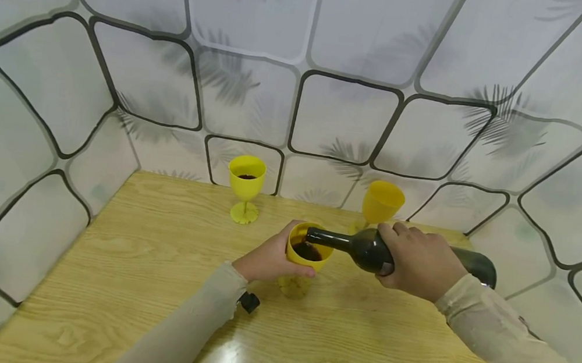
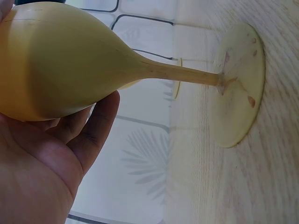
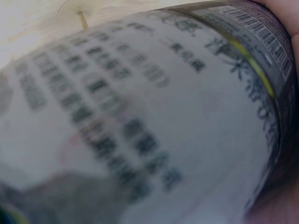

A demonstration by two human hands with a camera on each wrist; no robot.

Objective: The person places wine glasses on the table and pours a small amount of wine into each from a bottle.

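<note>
Bottle (image 1: 370, 250) is gripped by right hand (image 1: 418, 263), barcoded label (image 3: 154, 112) mostly blurred; goblet (image 2: 77, 60) is clasped by left hand (image 1: 274, 256).

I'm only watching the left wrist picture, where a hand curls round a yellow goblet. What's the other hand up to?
Observer: The right hand grips a dark bottle, its mouth over the held goblet.
Visitor: Oh! Is there anything inside that goblet?
Observer: Yes, the head view shows dark liquid in it.
Visitor: Does any other goblet have some?
Observer: Yes, the back-left goblet shows some too.
</note>
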